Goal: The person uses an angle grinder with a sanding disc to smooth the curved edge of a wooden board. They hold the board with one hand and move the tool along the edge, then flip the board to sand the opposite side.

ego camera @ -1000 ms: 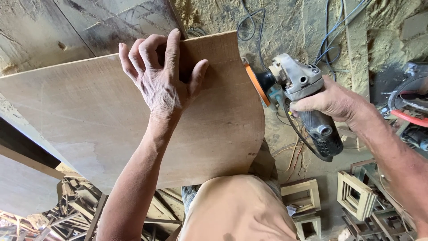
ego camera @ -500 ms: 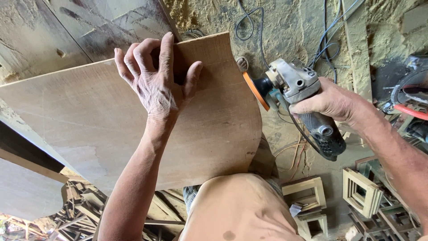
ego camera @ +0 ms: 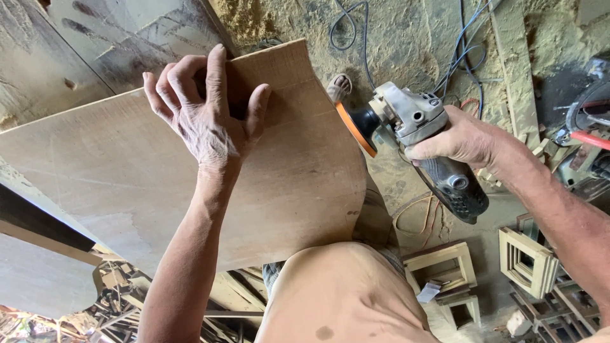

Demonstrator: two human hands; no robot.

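Pressing flat on the curved plywood panel [ego camera: 190,184], the left hand [ego camera: 203,121] spreads its fingers near the panel's upper edge. Just right of the panel, the right hand [ego camera: 460,141] wraps its grip closed around an angle grinder [ego camera: 422,136], whose orange disc [ego camera: 356,130] meets the panel's right edge above the sawdust-covered floor [ego camera: 406,38].

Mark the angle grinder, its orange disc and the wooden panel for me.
angle grinder [ego camera: 416,124]: head view, on the grey gear housing.
orange disc [ego camera: 356,129]: head view, on the disc's face near its middle.
wooden panel [ego camera: 108,171]: head view, on the bare flat face left of the forearm.
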